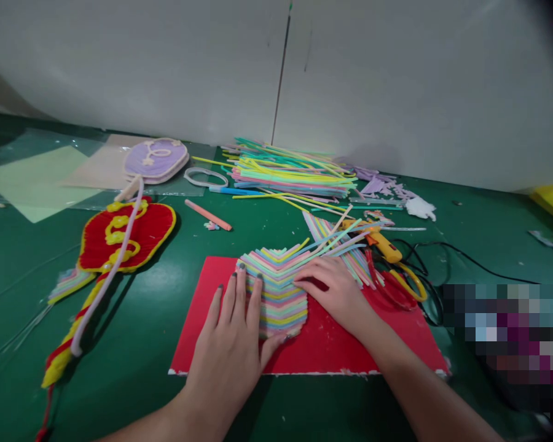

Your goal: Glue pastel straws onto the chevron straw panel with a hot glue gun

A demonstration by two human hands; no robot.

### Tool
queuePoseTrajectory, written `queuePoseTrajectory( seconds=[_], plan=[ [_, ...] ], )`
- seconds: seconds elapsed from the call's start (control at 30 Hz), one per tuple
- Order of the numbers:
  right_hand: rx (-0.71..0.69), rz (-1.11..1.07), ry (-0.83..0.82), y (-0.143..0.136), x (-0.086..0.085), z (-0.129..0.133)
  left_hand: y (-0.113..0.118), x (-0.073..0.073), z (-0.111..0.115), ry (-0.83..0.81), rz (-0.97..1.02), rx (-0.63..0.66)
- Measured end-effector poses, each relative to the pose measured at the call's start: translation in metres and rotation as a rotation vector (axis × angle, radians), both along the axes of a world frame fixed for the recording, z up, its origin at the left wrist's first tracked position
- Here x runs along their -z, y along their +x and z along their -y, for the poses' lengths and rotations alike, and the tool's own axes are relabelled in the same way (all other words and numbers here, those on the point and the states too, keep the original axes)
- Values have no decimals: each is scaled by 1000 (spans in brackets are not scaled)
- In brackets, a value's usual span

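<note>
A chevron-striped panel of pastel pipe cleaners (281, 302) lies on a red board (341, 347). My left hand (233, 325) rests flat on the panel's left side, fingers stretched out and thumb along its lower edge. At the panel's upper right, my right hand (334, 288) is bent with thumb and forefinger close together at the stripes. Loose pipe cleaner ends (336, 236) fan out above its knuckles, and its fingertips partly hide what they grip. Behind that hand lies another striped strip of pipe cleaners (320, 227).
A yellow glue gun (384, 242) and scissors with a yellow handle (412, 279) lie at the right, near a black cord (470, 255). Farther back is a pile of pipe cleaners (295, 175). A red fan (129, 236) and a purple fan (154, 161) lie left.
</note>
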State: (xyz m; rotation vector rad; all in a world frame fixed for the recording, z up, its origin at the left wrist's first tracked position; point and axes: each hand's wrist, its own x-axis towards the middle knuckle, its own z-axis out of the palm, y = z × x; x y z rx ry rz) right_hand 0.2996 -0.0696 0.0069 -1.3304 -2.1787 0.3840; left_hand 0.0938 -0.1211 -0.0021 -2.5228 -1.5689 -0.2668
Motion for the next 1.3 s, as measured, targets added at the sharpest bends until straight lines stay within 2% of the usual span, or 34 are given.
queuePoseTrajectory(
  seconds=[0.43, 0.93, 1.3],
  plan=[
    [-5, -21, 55, -5, 7, -3, 1, 1, 2, -4, -9, -42],
    [-16, -7, 59, -11, 6, -4, 0, 2, 2, 7, 8, -24],
    [-19, -83, 15, -11, 5, -1, -7, -15, -20, -60, 39, -34]
  ],
)
